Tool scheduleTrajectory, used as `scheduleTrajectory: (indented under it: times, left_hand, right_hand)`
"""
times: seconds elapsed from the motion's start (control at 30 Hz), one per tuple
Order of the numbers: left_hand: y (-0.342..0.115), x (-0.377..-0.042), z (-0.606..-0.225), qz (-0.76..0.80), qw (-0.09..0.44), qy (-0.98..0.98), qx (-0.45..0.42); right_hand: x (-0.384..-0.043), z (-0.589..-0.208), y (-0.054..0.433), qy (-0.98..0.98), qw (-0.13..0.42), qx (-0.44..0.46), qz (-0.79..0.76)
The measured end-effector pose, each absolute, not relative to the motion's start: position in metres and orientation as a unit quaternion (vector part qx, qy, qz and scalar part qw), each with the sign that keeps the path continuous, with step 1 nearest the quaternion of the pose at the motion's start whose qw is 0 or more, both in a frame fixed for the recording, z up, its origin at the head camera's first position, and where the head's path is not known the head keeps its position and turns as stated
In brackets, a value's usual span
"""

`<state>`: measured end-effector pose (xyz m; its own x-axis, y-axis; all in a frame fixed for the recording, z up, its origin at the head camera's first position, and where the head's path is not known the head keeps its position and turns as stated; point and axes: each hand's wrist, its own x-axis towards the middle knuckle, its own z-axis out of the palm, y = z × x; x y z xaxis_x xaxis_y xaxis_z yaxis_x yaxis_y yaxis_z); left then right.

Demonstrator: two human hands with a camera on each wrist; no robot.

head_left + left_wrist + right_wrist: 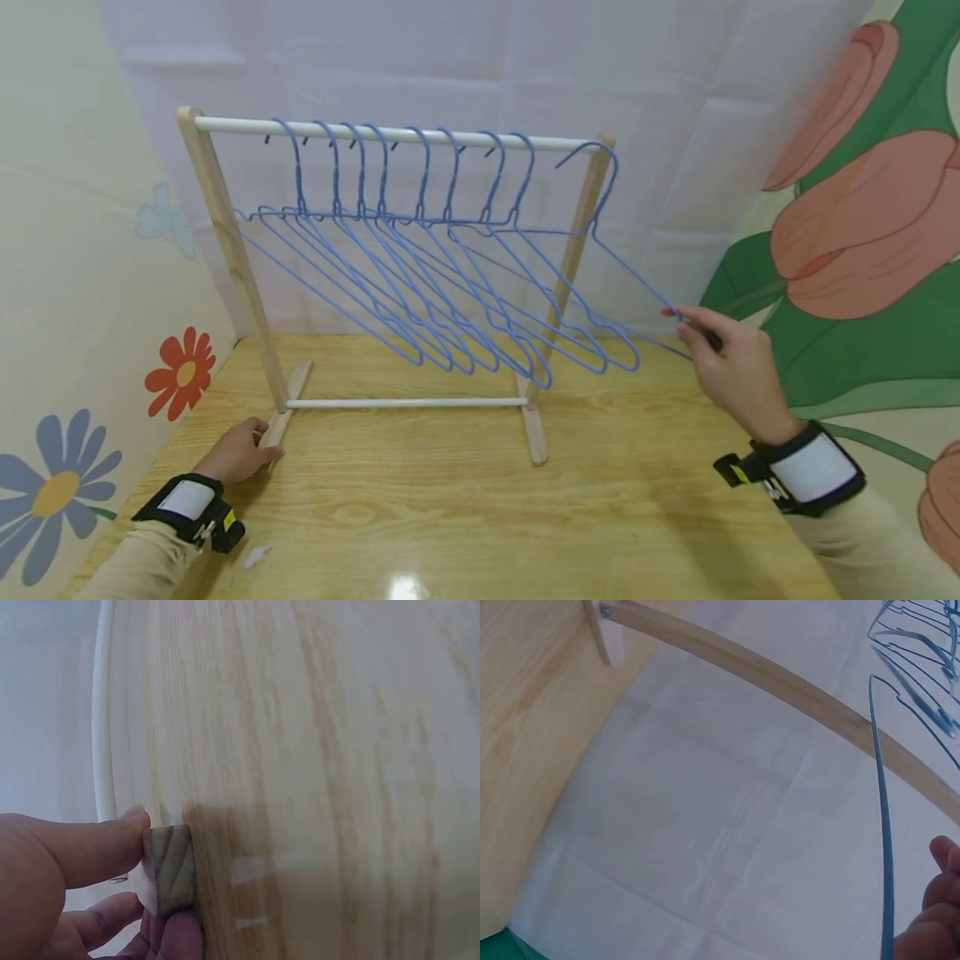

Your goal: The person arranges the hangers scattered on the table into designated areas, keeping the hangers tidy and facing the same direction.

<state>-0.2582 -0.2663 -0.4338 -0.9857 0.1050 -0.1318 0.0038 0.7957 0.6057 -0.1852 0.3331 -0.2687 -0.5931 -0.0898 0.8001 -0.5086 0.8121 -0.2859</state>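
A small wooden clothes rack (pixel 243 283) stands on the table, with several blue wire hangers (pixel 427 171) hooked over its white top rail (pixel 247 126). My right hand (pixel 738 371) pinches another blue hanger (pixel 616 171) by its outer end; its hook is beside the top of the right post (pixel 573 258). Whether that hook touches the rail, I cannot tell. In the right wrist view this hanger's wire (pixel 885 847) runs down to my fingers at the lower right. At the lower left, my left hand (pixel 238 452) grips the front end of the rack's left foot (pixel 174 870) between thumb and fingers.
Short dark pegs (pixel 394 146) stick out along the rail. A white lower bar (pixel 405 403) joins the feet. Pale cloth (pixel 420 42) hangs behind, and flower-patterned cloth (pixel 862 233) flanks the wooden table (pixel 420 500). A white scrap (pixel 257 557) lies near the left wrist.
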Motion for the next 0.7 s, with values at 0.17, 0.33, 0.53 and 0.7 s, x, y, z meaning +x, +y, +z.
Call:
scheduleTrajectory:
  times: [0.17, 0.33, 0.53, 0.7]
  left_hand:
    - [-0.266, -0.258, -0.433, 0.319, 0.085, 0.944, 0.024]
    - [-0.266, -0.258, -0.433, 0.318, 0.087, 0.944, 0.026]
    - [-0.266, -0.258, -0.433, 0.317, 0.085, 0.944, 0.026]
    - [-0.266, -0.258, -0.432, 0.320, 0.086, 0.943, 0.024]
  right_hand:
    - [-0.191, -0.253, 0.324, -0.862, 0.412, 0.164, 0.246]
    - [-0.196, -0.243, 0.316, -0.874, 0.388, 0.148, 0.254]
    - [-0.200, -0.242, 0.309, -0.891, 0.351, 0.132, 0.255]
    - [-0.203, -0.246, 0.306, -0.895, 0.341, 0.137, 0.254]
